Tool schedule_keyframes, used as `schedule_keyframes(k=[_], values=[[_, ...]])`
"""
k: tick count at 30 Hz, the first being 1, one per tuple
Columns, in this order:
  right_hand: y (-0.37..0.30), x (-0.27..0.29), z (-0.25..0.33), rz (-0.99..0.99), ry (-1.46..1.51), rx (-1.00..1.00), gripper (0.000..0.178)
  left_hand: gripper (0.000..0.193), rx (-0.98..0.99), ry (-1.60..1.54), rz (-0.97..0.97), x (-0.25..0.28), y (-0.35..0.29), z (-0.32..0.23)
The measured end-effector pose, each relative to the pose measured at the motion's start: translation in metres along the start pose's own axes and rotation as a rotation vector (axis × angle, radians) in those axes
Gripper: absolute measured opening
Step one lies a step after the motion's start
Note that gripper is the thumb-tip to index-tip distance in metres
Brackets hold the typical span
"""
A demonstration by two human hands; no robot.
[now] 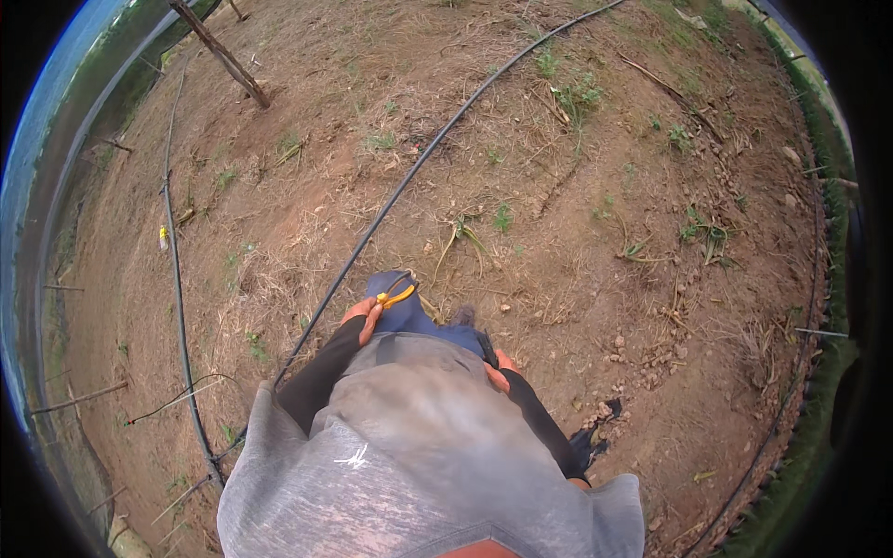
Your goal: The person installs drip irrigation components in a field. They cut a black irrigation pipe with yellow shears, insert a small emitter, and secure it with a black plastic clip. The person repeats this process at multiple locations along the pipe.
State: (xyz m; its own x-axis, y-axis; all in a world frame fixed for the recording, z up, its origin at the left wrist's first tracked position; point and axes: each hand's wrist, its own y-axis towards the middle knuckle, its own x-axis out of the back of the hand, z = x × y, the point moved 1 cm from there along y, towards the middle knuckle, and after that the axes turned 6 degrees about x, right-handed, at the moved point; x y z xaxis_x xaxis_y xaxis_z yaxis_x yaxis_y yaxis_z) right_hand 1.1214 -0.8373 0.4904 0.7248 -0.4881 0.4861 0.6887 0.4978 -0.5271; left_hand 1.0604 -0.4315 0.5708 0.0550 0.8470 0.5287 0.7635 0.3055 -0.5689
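Note:
My left hand (364, 318) is closed around a yellow-handled hand tool (398, 296), held in front of my left thigh. The tool has two curved handles like pliers or small shears; its working end is too small to make out. A thin dark curved piece shows just above it. At my right hip, my right hand (500, 372) is partly closed beside a narrow dark object (486, 349), which it seems to grip. Most of its fingers are hidden by the grey shirt (419, 418). Blue trousers (409, 314) show below both hands.
A long black hose (391, 200) runs diagonally over the dry soil, close by my left arm. Another black hose (179, 307) lies farther left, near a small yellow-and-white bottle (164, 237). A wooden post (223, 56) stands at the far left. Black plastic (588, 442) lies at the right.

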Motion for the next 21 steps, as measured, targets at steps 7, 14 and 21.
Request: schedule_keyframes(k=[7,14,21], values=[[0.093,0.069,0.018,0.064,-0.005,0.027,0.04,0.034,0.109,0.17,0.151,-0.021,0.094,-0.019],[0.201,0.13,0.066,0.097,-0.064,0.065,0.04,0.032,-0.019,0.165,0.179,0.027,0.209,-0.058],[0.325,0.173,0.144,0.125,-0.103,0.131,0.04,0.034,0.123,-0.097,0.088,0.068,0.269,-0.028]])
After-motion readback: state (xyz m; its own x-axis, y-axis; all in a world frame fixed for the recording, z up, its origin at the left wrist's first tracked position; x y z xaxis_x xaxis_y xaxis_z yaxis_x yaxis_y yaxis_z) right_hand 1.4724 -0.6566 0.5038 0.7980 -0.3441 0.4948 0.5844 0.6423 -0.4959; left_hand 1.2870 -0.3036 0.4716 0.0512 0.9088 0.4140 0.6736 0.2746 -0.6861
